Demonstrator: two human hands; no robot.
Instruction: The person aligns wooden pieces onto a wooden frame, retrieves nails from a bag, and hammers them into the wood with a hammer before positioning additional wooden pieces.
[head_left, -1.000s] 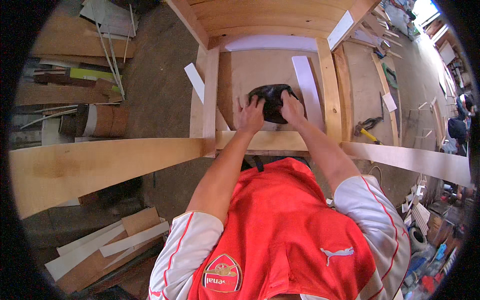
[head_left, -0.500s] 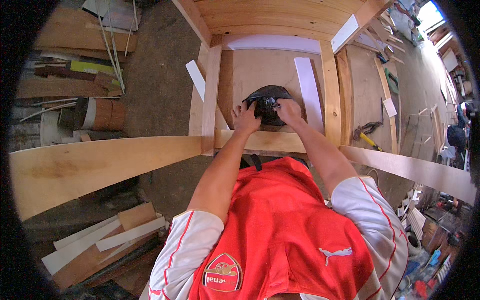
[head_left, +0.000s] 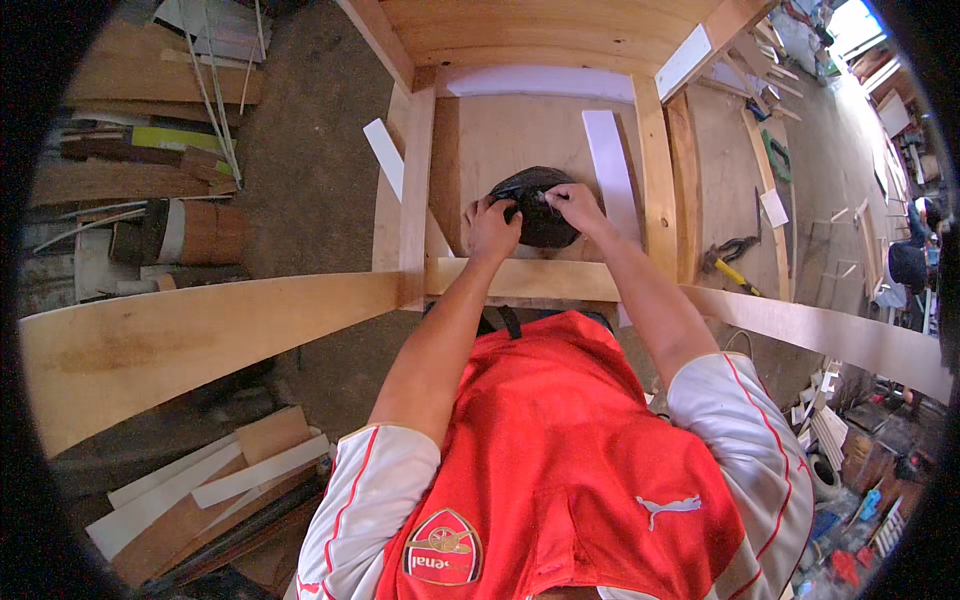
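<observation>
A black crumpled plastic bag (head_left: 545, 218) lies on a plywood panel (head_left: 500, 140) inside a wooden frame. My left hand (head_left: 493, 228) grips the bag's left edge, fingers curled on it. My right hand (head_left: 575, 205) pinches the bag's top, just right of centre. Both forearms reach forward over the frame's near rail (head_left: 520, 278). What the bag holds is hidden.
A long curved plank (head_left: 200, 335) crosses in front of me. White strips (head_left: 608, 160) lie on the panel. Pliers with a yellow handle (head_left: 730, 262) rest on the ground to the right. Scrap boards (head_left: 200, 490) pile up at lower left, more timber (head_left: 140, 170) at upper left.
Both hands have shifted from lying flat over the bag to gripping its upper edge. The bag looks slightly more bunched, and my view has moved a little.
</observation>
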